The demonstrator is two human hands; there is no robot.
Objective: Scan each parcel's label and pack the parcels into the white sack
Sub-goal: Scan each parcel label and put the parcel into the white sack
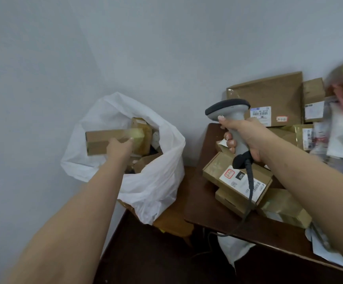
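Fingers of left hand (119, 144) grasp a cardboard box (113, 141) over the open white sack (156, 181), several parcels already inside; right hand (243, 136) clenched round the scanner (231, 117); many parcels (238, 179) left on the table (203, 210), so roughly midway, I judge

A long brown cardboard parcel (113, 141) lies level over the open white sack (146, 181).

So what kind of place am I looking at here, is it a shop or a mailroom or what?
Most likely a small parcel-handling or mailroom corner, not a shop. Labelled cardboard parcels are piled on a dark wooden table, the right hand grips a corded barcode scanner, and the left hand holds a box over a white sack.
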